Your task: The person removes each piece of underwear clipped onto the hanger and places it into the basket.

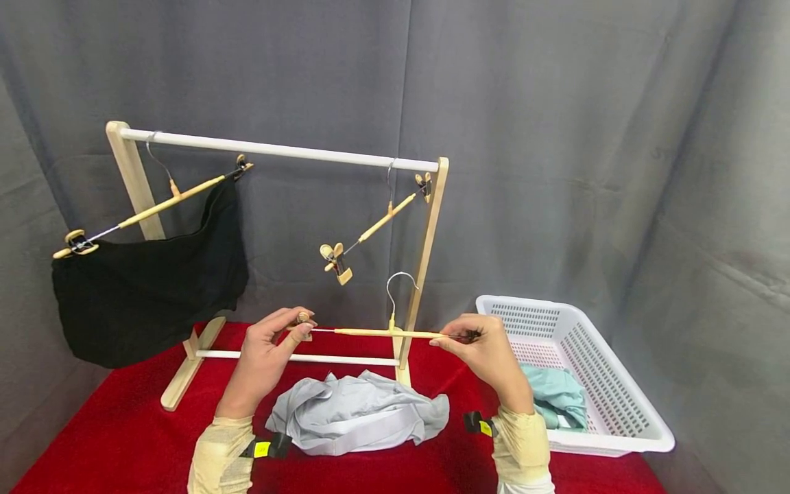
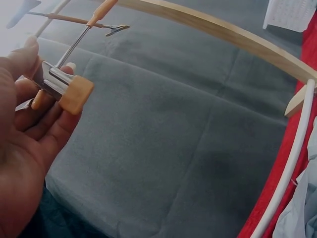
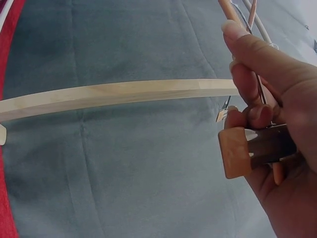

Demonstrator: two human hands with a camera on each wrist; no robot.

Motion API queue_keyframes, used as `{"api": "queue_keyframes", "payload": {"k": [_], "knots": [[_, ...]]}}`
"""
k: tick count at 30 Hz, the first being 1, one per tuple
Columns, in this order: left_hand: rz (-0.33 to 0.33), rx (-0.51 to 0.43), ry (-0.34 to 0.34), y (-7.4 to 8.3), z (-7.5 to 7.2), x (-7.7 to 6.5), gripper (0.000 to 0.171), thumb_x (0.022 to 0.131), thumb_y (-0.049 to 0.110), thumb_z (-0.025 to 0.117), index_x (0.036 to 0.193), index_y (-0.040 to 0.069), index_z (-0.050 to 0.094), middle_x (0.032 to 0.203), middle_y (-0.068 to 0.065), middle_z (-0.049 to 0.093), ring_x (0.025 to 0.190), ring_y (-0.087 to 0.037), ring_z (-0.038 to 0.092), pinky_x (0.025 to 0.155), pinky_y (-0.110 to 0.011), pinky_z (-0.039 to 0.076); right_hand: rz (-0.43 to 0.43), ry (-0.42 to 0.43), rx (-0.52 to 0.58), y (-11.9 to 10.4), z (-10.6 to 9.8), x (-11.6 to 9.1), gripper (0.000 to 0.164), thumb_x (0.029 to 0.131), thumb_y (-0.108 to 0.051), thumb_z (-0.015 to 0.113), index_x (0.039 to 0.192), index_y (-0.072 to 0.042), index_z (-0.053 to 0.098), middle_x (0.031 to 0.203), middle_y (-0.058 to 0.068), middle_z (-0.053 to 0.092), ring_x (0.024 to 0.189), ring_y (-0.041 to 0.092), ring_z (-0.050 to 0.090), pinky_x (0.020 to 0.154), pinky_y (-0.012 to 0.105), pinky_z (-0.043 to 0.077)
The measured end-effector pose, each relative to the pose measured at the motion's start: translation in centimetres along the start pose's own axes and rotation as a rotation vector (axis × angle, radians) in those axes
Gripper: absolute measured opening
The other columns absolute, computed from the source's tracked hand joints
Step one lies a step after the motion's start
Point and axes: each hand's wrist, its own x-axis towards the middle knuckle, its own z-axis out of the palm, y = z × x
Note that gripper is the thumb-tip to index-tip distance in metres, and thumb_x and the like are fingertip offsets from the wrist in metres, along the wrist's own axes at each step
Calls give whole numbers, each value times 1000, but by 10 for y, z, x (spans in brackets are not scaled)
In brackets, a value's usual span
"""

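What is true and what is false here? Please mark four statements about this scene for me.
1. The crumpled pale grey fabric garment lies on the red plush cloth. True.
2. The black fabric garment lies on that cloth too. False: it hangs from the pale wooden rack with white rails.
3. The left hand and right hand hold one thin wood-and-metal clip hanger. True.
4. The rectangular white plastic basket is empty. False: teal fabric lies in it.

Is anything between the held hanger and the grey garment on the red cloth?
Nothing visible blocks the way from the hanger to the grey garment. The white lower rack bar shows between them in the head view, but appears to lie behind both.
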Motion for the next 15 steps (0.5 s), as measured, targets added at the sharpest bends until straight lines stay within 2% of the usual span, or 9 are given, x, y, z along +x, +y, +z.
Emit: {"api": "queue_keyframes", "payload": {"k": [10,15], "knots": [[-107,-29,-41,-29,2,-3,32,86,33,61,111,13,61,102,-1,64,84,-12,62,82,-25,48,25,-19,-17,-3,-1,-1,11,66,-6,78,71,-8,68,62,3,61,52,13,46,46,26,41],[-91,-80,-47,-28,0,-3,24,86,25,62,107,15,61,100,-2,64,82,-18,63,79,-27,50,23,-38,-31,-5,-1,0,11,66,-7,78,72,-9,69,62,2,60,52,13,44,46,26,39]]}}
